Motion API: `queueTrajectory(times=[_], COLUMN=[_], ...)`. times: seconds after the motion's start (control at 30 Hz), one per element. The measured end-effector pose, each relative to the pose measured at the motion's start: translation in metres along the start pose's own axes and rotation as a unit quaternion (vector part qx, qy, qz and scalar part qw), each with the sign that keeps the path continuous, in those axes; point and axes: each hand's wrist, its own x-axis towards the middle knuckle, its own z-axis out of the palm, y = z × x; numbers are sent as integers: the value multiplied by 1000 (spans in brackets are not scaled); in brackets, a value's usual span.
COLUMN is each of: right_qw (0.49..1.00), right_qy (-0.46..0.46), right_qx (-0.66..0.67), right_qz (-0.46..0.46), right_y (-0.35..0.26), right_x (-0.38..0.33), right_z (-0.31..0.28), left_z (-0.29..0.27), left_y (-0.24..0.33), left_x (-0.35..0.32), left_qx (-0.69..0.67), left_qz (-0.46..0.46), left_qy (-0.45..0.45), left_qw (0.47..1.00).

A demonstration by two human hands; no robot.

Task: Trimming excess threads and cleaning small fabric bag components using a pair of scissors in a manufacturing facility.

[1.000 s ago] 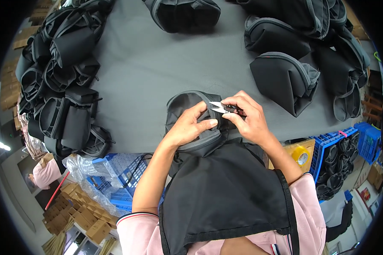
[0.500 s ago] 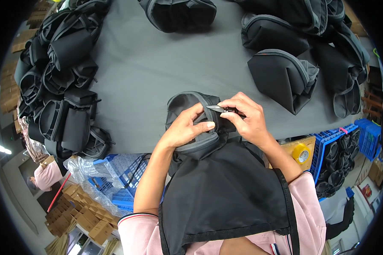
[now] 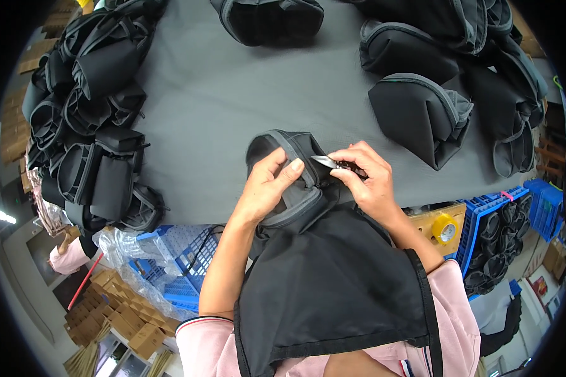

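A black pouch (image 3: 305, 208) with a grey zipper edge lies on the near side of the table, its mouth open toward me. My left hand (image 3: 265, 188) grips the zipper edge, fingers inside the mouth and thumb outside on the strip. Thread snips (image 3: 324, 161) with silver pointed blades and a dark handle are held in my right hand (image 3: 368, 176). Their tip points left, close to the pouch's right side; whether it touches, I cannot tell. My right palm hides part of the handle.
Black pouches pile along the left (image 3: 111, 188) and right (image 3: 418, 116) of the grey table (image 3: 251, 94); another pouch (image 3: 273, 22) sits at the far edge. Below the table are blue crates (image 3: 176, 267) and a yellow tape roll (image 3: 445, 228). A black apron (image 3: 333, 283) covers my lap.
My left thumb has risen along the zipper edge, and the pouch's mouth has turned slightly. The snips' tip has shifted a little right, away from the zipper strip.
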Motion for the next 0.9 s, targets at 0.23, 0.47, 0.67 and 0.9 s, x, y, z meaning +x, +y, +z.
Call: queueTrajectory(times=[0.23, 0.47, 0.67, 0.9], right_qw=[999, 998, 986, 988], right_qy=[-30, -30, -30, 4], right_qx=[-2, -20, -114, -94], right_qz=[13, -47, -115, -125], right_y=[3, 0, 0, -12], right_x=[-21, -19, -13, -13], right_z=[-9, -8, -7, -2], left_z=[5, 3, 8, 3], left_y=[-1, -4, -3, -2], left_x=[3, 6, 8, 1], left_qx=[-18, -51, -43, -35], left_qz=[20, 0, 14, 36], left_qy=[20, 7, 15, 23], left_qw=[999, 999, 999, 998])
